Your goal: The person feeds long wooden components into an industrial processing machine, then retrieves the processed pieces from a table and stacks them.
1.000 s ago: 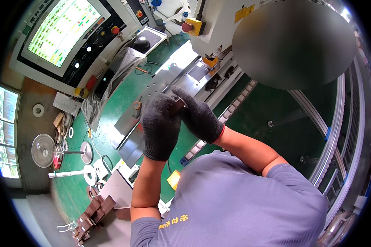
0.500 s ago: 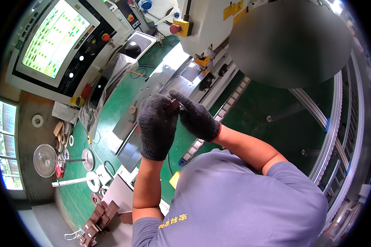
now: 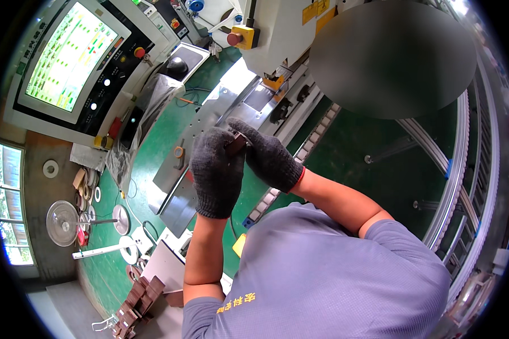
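Both of my hands wear dark grey knit gloves and meet over the metal machine bed. My left hand (image 3: 216,172) is closed around a small dark brown block (image 3: 236,146), whose end shows between the gloves. From the right, my right hand (image 3: 270,161) presses its bent fingers and thumb against the same block; a thin light edge shows near its fingertips. The gloves hide most of the block. Under and beyond the hands lies the grey metal bed (image 3: 201,121), with a clamp-like fitting (image 3: 178,155) to the left of my left hand.
A white machine head (image 3: 277,34) with a red stop button (image 3: 235,38) stands beyond the bed. At upper left is a lit control screen (image 3: 70,56). Brown blocks (image 3: 138,296) are stacked at lower left, tape rolls (image 3: 128,250) nearby. A roller rail (image 3: 316,138) runs at right.
The fingers of my right hand have shifted slightly over the block. My left hand keeps its hold, and the whole view has moved a little.
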Available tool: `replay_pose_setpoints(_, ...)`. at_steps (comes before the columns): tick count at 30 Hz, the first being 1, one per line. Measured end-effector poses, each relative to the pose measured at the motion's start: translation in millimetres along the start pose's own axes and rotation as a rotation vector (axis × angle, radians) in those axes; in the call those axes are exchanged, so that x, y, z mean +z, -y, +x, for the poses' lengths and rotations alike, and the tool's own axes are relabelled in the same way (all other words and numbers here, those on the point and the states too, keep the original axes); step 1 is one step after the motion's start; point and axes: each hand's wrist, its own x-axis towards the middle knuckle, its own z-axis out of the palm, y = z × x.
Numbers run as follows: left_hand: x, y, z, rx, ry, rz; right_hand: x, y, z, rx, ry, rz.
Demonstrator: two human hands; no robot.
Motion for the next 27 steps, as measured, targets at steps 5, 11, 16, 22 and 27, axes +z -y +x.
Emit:
replay_pose_setpoints(5, 9, 6, 1, 0.126, 0.086, -0.029, -16, 16, 4, 0.086, 0.015, -0.024)
replay_pose_setpoints(11, 30, -17, 35, 0.377, 0.276, -0.315, -64, -18, -45, -0.030, -0.271, -0.130)
replay_pose_setpoints(16, 81, 44, -37, -0.459, 0.261, -0.589, -85, -61, -103, 0.221, -0.550, -0.380)
replay_pose_setpoints(22, 201, 88, -102, -0.835, 0.298, -0.763, -92, -132, -182, 0.709, -0.534, -0.238)
replay_pose_setpoints(27, 257, 105, -98, -0.785, 0.132, -0.742, -83, -145, -188, 0.815, -0.276, -0.167)
